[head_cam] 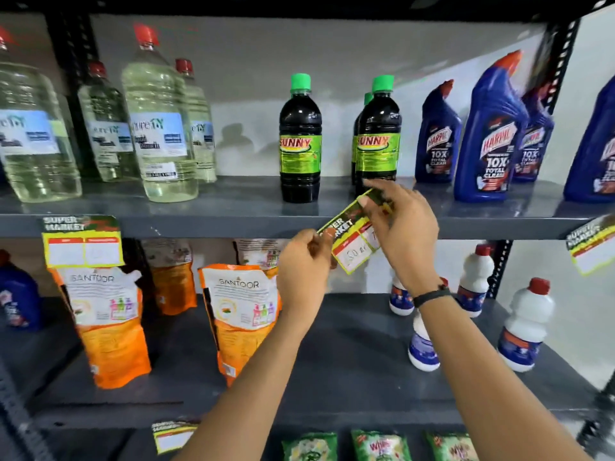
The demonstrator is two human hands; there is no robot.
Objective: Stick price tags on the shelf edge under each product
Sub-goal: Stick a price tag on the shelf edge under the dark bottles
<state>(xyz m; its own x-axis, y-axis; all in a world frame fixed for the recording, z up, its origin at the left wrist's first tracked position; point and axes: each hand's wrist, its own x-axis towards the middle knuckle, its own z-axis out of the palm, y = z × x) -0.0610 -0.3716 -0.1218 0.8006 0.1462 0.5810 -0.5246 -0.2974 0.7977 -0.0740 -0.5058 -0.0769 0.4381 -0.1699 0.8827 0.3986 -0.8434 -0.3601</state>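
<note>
Green-and-yellow paper price tag (353, 242) held tilted before grey metal shelf edge (213, 224), below dark green-capped bottles (377, 138). Left hand (304, 261) grip pinches its lower corner; right hand (404, 227) grip pinches its top.

black wristband (431, 296), grey back wall (266, 61), black perforated upright (562, 54)
</note>
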